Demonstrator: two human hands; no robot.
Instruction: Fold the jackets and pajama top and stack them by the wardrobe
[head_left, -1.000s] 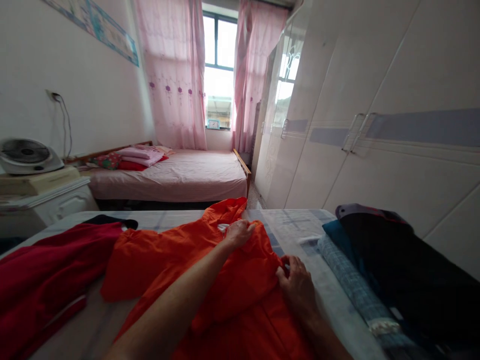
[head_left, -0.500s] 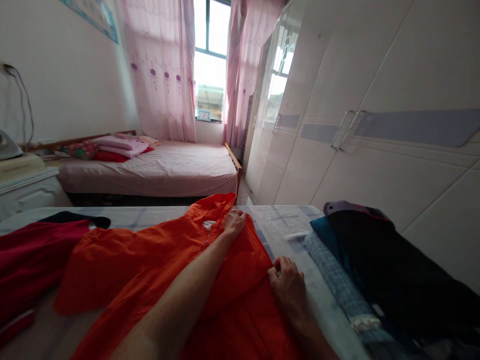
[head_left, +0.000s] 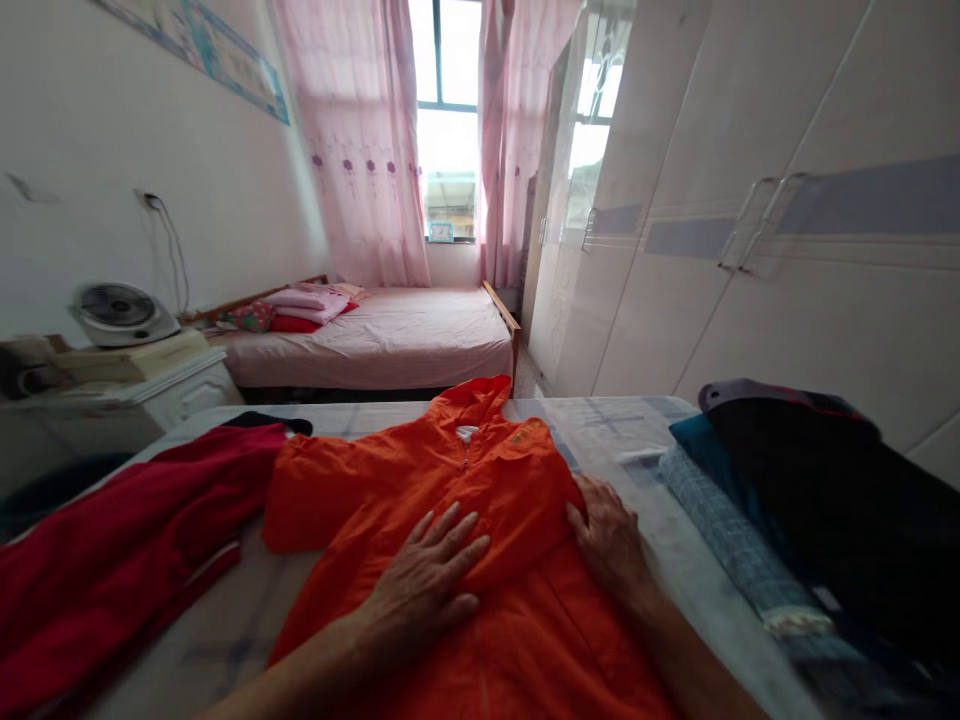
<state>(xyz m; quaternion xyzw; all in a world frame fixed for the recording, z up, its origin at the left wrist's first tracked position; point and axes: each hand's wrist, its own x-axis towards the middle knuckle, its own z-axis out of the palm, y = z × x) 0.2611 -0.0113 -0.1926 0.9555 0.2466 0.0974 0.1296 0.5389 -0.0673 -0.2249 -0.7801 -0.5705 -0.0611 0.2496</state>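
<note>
An orange hooded jacket (head_left: 517, 610) lies front up on the bed, its hood (head_left: 480, 400) at the far end and a short zip showing below the collar. One sleeve (head_left: 315, 490) stretches out to the left; the right side appears folded in. My left hand (head_left: 424, 580) rests flat on the jacket's chest, fingers spread. At the jacket's right edge, my right hand (head_left: 611, 530) has its fingers and thumb closed on the orange cloth. Its fingertips are partly hidden.
To the left lies a red garment (head_left: 165, 520) with a dark collar. Folded clothes, among them a black garment (head_left: 817, 500) and a blue-grey one (head_left: 735, 540), are stacked on the right. Beyond stand another bed (head_left: 375, 340), a small fan (head_left: 120, 310) and a white wardrobe (head_left: 675, 300).
My left hand has come back from the jacket's right shoulder and now lies flat on its chest. My right hand stays at the right edge. The view has shifted left.
</note>
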